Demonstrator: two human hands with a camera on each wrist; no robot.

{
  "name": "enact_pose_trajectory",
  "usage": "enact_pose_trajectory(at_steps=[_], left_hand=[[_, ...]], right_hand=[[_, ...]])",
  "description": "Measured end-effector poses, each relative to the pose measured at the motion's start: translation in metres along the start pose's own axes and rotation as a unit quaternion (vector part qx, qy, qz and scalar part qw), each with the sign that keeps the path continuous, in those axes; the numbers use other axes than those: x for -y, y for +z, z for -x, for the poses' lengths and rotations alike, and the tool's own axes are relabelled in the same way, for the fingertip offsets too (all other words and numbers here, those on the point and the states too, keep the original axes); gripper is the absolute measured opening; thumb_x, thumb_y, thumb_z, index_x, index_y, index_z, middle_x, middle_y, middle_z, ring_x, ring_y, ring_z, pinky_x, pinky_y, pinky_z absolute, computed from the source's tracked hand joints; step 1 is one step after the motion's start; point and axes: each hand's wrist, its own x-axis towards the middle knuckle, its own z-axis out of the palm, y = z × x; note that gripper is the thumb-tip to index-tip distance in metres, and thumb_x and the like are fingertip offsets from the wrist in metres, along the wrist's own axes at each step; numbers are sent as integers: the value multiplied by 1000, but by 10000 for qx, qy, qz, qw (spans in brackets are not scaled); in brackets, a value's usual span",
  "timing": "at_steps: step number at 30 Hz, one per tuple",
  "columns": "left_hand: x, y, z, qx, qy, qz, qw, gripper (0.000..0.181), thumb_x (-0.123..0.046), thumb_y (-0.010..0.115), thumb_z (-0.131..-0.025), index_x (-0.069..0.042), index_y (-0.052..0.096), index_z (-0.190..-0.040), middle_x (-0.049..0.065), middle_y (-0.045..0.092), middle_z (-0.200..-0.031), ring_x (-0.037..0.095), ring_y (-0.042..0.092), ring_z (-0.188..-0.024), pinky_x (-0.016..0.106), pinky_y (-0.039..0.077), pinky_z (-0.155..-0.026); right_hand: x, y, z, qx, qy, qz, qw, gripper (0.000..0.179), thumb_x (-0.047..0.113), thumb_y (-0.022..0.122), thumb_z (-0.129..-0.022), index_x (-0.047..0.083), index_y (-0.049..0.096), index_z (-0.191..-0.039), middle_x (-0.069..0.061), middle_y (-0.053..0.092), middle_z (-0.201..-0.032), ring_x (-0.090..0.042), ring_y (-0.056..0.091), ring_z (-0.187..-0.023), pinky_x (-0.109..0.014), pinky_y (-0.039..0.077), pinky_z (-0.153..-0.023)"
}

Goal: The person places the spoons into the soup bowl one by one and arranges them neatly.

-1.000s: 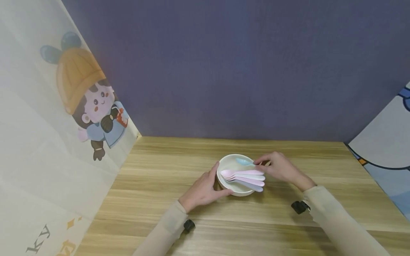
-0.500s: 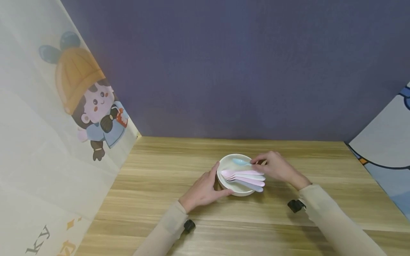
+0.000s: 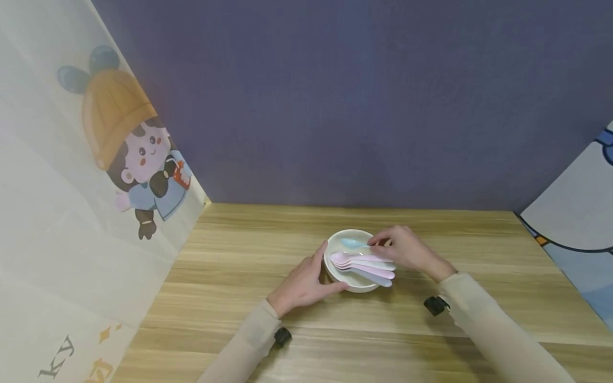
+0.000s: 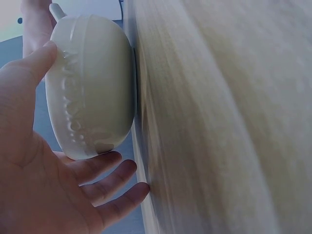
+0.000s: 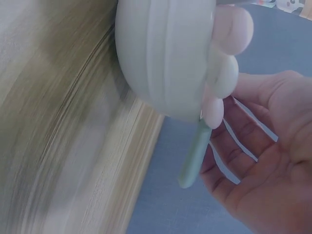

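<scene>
A cream bowl [image 3: 362, 290] stands upright on the wooden table. My left hand [image 3: 301, 284] holds it at its left side, thumb at the near rim and fingers round the back; the left wrist view shows raised lettering on its wall. With thumb and forefinger, my right hand [image 3: 407, 247] pinches a light-blue spoon [image 3: 351, 243], whose bowl end lies over the far inside of the bowl. Beyond the rim in the right wrist view its handle [image 5: 194, 156] sticks out. Several pink, white and lilac spoons [image 3: 341, 259] fan out in the bowl, handles over the right rim.
The wooden table [image 3: 230, 340] runs back to a dark blue-grey panel [image 3: 335, 106]. A white panel with a cartoon figure [image 3: 143, 154] stands at the left, and another printed panel [image 3: 570, 213] at the right. Each wrist carries a small black device [image 3: 437, 305].
My right hand has moved a little left, carrying the light-blue spoon further in over the bowl. The left hand, the bowl and the other spoons have stayed in place.
</scene>
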Motion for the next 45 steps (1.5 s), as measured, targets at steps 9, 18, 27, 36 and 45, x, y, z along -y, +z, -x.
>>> enact_pose_trajectory(at_steps=[9, 18, 27, 36, 45], left_hand=[[0, -1, 0, 35, -102, -45, 9999, 119, -77, 67, -90, -15, 9, -173, 15, 45, -167, 30, 51, -148, 48, 46, -122], [0, -1, 0, -13, -17, -31, 10000, 117, -75, 68, -91, -17, 9, -173, 13, 47, -166, 29, 52, -147, 48, 47, -121], [0, -1, 1, 54, -116, -57, 9999, 118, -77, 66, -91, -17, 7, -173, 14, 50, -164, 30, 53, -146, 48, 48, -120], [0, 0, 1, 84, -141, -10, 9999, 118, -75, 67, -92, -12, 8, -173, 15, 46, -166, 31, 51, -148, 50, 47, -121], [1, 0, 0, 57, -88, -30, 9999, 120, -77, 66, -91, -11, 8, -173, 14, 46, -166, 31, 51, -148, 50, 47, -120]], right_hand=[[3, 5, -7, 40, -141, 99, 9998, 12, 11, 80, -93, 8, 85, -103, -2, 81, -93, -11, 68, -82, -23, 54, -70], [6, 11, -13, 145, -139, 95, 9998, 12, 11, 82, -91, 7, 85, -102, -3, 82, -93, -8, 69, -80, -23, 57, -68], [7, 19, -16, 211, 7, 76, 9997, 15, 12, 84, -90, 7, 85, -104, -7, 83, -100, -12, 72, -84, -27, 59, -71], [6, 22, -19, 307, 76, 64, 9995, 17, 11, 83, -90, 7, 84, -106, -7, 83, -102, -13, 72, -83, -25, 58, -70], [5, 23, -18, 236, 46, 20, 9997, 16, 11, 83, -91, 6, 84, -106, -8, 83, -102, -15, 72, -86, -29, 59, -74]])
